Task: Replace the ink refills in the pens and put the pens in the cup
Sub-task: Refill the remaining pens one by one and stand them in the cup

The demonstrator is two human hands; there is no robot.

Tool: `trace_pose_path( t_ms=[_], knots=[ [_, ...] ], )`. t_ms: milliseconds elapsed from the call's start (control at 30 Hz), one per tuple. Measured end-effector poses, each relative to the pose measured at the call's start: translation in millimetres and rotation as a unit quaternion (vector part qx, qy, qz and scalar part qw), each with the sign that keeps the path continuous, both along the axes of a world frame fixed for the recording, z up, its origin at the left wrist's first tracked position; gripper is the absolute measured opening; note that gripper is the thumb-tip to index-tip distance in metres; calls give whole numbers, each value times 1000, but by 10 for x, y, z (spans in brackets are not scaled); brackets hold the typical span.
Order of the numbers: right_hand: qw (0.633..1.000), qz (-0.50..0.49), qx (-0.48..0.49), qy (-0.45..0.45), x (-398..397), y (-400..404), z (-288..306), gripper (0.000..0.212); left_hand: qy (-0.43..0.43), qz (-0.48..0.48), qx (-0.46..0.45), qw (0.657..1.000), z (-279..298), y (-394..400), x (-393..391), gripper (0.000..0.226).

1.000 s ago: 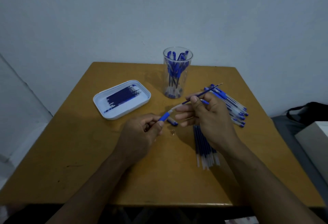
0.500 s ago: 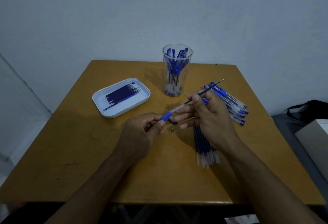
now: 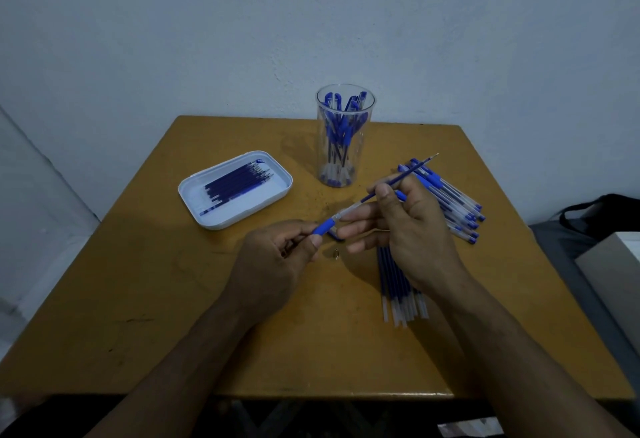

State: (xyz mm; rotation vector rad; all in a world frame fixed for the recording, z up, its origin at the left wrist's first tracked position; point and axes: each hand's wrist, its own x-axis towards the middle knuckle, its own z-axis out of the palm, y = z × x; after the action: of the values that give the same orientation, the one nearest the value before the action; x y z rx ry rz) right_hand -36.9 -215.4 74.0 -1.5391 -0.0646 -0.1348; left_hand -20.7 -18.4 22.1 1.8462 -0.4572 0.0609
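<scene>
A person's left hand [image 3: 277,261] pinches the blue grip end of a clear pen barrel [image 3: 337,217] between thumb and curled fingers, while the right hand [image 3: 405,229] pinches a blue ink refill [image 3: 401,176] between thumb and forefinger, its metal tip pointing up and away to the right. The refill's lower end sits inside the barrel's open end, so the two parts form one slanted line between the hands. Just below the fingertips, a small brass pen tip [image 3: 336,254] lies on the wooden table [image 3: 173,299], with a blue pen piece [image 3: 334,233] beside the left thumb. Under the right wrist lies a bundle of refills [image 3: 401,295]; beyond the right knuckles, a heap of capped pens [image 3: 453,202]. Farther off stands the clear cup [image 3: 344,136] holding pens, and left of it a white tray [image 3: 235,189] of dark refills.
</scene>
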Motion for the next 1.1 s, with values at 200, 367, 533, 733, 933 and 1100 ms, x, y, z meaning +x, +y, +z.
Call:
trace_pose_path(
  t_ms=[200,367,533,733,933,1100],
  knots=[
    [1000,3,-4,-11,-14,-2,-5,19,-7,0,14,1000,-11,-5,12,20],
    [999,2,-34,-11,-17,-20,-23,17,-30,3,39,999,-43,5,19,22],
    [999,15,-24,24,-21,-38,-45,21,-37,-5,32,999,-18,0,7,22],
    [999,-15,-1,42,-25,-6,-44,23,-37,-5,37,999,-32,-9,18,23],
    [987,25,-131,92,-57,42,-28,30,-13,-1,20,1000,-1,8,-3,19],
    [915,-27,-401,28,3,-6,-87,19,31,58,-28,997,-8,4,28,16]
  ],
)
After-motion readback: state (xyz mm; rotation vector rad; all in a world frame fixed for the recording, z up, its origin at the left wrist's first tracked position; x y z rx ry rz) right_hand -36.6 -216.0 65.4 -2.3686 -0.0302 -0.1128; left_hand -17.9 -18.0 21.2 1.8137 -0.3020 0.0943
